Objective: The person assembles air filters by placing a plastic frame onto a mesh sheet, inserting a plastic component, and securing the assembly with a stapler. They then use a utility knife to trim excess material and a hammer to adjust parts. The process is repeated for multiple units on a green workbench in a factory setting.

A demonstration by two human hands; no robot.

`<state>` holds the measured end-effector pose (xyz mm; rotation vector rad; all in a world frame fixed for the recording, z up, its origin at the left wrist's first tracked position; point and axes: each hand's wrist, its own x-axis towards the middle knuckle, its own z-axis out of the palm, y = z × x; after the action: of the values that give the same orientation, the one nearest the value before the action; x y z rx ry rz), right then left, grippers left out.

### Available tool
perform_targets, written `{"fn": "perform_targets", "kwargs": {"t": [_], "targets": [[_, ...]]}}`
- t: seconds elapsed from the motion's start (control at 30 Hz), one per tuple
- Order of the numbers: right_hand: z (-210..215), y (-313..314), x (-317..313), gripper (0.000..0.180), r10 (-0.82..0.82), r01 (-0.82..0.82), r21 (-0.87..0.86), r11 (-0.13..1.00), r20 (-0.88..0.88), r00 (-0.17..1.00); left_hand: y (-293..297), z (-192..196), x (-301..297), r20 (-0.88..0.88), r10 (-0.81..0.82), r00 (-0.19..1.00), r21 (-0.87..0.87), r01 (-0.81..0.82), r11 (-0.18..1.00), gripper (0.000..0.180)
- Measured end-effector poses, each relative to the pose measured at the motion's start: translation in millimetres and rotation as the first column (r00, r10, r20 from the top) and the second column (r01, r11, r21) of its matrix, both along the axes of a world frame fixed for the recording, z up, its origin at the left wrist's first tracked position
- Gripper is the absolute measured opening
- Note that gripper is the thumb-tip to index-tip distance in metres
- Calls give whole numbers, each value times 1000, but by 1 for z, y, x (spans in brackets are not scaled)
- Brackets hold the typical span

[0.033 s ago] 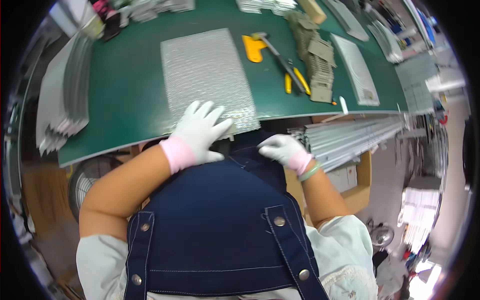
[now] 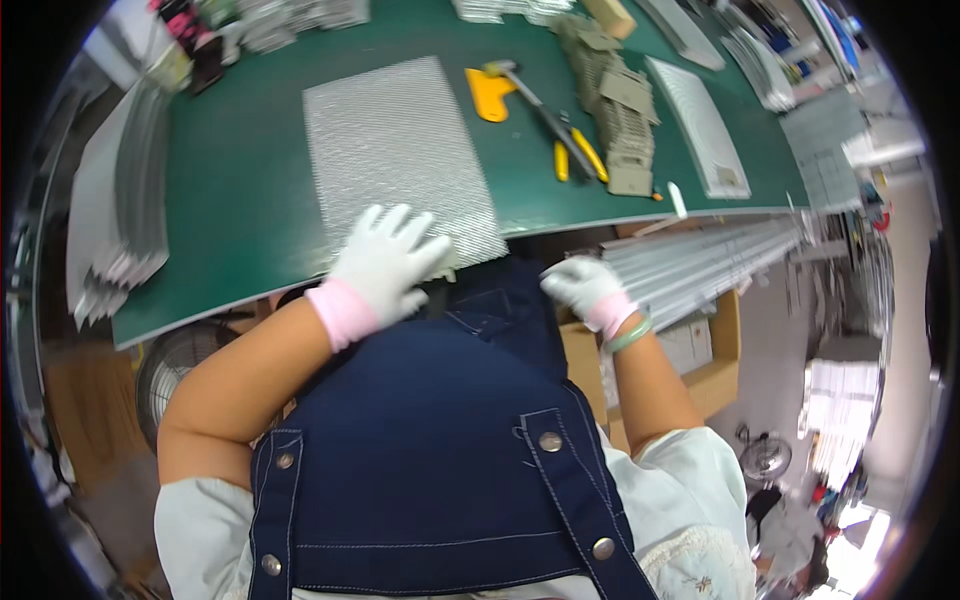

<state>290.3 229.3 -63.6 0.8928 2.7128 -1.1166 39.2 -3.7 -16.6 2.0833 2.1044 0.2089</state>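
Note:
A silver textured mesh sheet [image 2: 400, 150] lies flat on the green mat [image 2: 240, 200], its near end at the table's front edge. My left hand [image 2: 385, 262], in a white glove with a pink cuff, rests on that near corner with fingers spread and holds nothing. My right hand [image 2: 588, 288], gloved the same way, hovers below the table edge with fingers curled. It sits at the near ends of a bundle of long silver metal strips [image 2: 710, 255]. Whether it grips a strip is hidden.
A stack of grey sheets [image 2: 110, 230] overhangs the mat's left side. Behind the mesh lie a yellow scraper [image 2: 488, 95], yellow-handled pliers [image 2: 575, 150], a pile of grey-brown card pieces [image 2: 622, 110] and another mesh panel [image 2: 700, 125]. Below the table stand a cardboard box [image 2: 705, 375] and a fan [image 2: 175, 365].

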Motion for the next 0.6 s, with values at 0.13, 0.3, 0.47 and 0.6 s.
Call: {"fn": "perform_targets", "kwargs": {"t": [0.13, 0.3, 0.47, 0.6], "targets": [[-22, 96, 109, 26, -648, 319, 672, 669, 316, 693, 22, -11, -38, 19, 39, 999, 89, -40, 995, 69], [-46, 100, 127, 49, -919, 735, 564, 376, 123, 375, 28, -2, -43, 167, 45, 985, 106, -64, 992, 68], [-136, 152, 211, 71, -974, 847, 483, 225, 143, 177, 26, 9, -19, 94, 50, 994, 305, -76, 949, 67], [-154, 159, 247, 72, -978, 986, -16, 168, 125, 168, 23, 1, -15, 258, 43, 965, 274, -116, 955, 65]]}}
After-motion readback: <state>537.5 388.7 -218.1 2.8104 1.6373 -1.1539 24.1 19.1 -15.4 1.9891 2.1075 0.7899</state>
